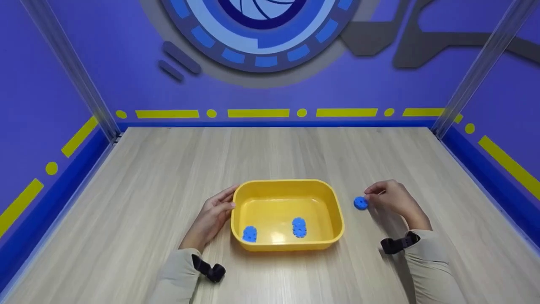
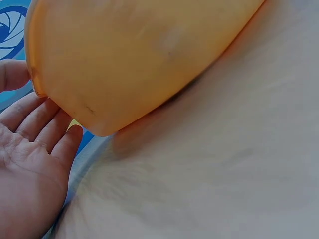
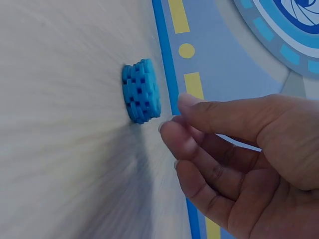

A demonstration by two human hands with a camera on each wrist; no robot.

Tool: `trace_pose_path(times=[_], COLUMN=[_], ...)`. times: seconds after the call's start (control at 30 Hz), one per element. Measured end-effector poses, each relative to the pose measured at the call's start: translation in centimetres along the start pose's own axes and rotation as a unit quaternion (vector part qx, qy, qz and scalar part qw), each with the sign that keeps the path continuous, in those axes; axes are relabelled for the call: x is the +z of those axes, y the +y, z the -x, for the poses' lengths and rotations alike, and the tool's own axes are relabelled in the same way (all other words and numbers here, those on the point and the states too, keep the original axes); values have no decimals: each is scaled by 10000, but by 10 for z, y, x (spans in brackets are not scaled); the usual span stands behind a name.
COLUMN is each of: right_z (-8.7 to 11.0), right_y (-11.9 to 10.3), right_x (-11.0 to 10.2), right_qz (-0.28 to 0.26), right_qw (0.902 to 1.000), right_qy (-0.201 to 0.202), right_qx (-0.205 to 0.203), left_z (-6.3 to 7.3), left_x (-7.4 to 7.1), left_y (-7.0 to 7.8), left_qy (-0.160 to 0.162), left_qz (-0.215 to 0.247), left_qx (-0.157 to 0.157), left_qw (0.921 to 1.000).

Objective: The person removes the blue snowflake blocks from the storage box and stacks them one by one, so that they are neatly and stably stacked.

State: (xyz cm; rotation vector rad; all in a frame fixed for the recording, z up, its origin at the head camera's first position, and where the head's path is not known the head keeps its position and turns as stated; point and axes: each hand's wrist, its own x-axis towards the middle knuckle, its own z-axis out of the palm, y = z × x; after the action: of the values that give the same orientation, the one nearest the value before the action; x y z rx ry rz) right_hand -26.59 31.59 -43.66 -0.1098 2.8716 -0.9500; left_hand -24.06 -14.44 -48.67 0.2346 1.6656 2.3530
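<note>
Stack of blue toothed plastic discs (image 1: pixel 360 203) sits on pale wood-grain tabletop (image 1: pixel 139 202) near yellow rounded-rectangular plastic basin (image 1: pixel 270 211), right hand (image 1: pixel 391 197) just beside the stack (thumb and forefinger narrowly apart, holding nothing), left hand (image 1: pixel 213 216) nearly straight-fingered against the basin's left end.

Bright yellow on the tub (image 1: pixel 278 245), vivid blue on the discs (image 1: pixel 360 203)! Pale grain streaks the table (image 1: pixel 287 152); beige sleeves (image 1: pixel 430 261), black straps (image 1: pixel 410 240), and yellow dashes (image 1: pixel 258 113) and dots (image 1: pixel 301 112) pattern the purple wall (image 1: pixel 295 96).
</note>
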Motion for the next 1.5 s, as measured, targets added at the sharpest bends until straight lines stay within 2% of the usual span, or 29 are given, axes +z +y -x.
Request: trace_pose_path(times=[0.3,0.47,0.97,1.17,1.5], right_z=[4,-1,-17,-22,-28], right_y=[-15,-29,-82,-106,-152], right_x=[-8,-9,-7,-1,19], right_qz=[54,41,282,291,623], right_qw=[9988,9981,9897,9843,9634], right_qy=[103,-95,-449,-752,-1580], right_qx=[-468,-600,-1332,-1570,-2072], left_z=[0,1,0,-1,0], left_x=[2,2,0,0,-1], left_y=[-2,-2,0,0,0], left_qy=[-87,-60,-103,-114,-39], left_qz=[-4,15,11,41,61], left_qx=[-31,-27,97,111,52], left_qw=[10000,10000,9999,9999,10000])
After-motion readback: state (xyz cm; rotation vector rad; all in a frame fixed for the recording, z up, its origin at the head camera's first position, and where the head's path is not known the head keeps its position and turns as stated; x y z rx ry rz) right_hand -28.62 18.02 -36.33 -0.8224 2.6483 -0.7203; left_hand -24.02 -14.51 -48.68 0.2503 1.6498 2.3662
